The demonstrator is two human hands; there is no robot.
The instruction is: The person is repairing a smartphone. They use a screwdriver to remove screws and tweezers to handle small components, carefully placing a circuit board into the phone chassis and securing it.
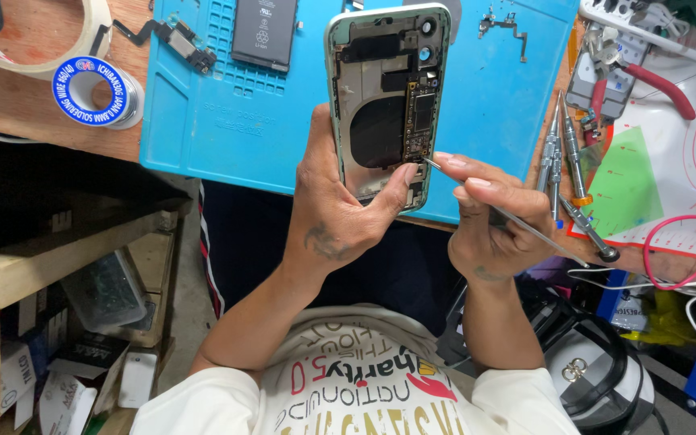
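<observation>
Metal tweezers (517, 221) inside opened phone shell (388, 105)

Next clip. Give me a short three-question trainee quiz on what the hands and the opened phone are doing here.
1. True or false: the left hand holds the opened phone upright above the blue mat.
2. What does the right hand hold? A) red-handled pliers B) a thin metal tool C) the solder spool
3. Fill in: the loose battery lies on the ____ mat.

Key
1. True; the thumb presses the phone's lower edge.
2. B; the thin metal tool has its tip at the phone's lower board area. The red-handled pliers and solder spool lie untouched on the bench.
3. blue
</observation>
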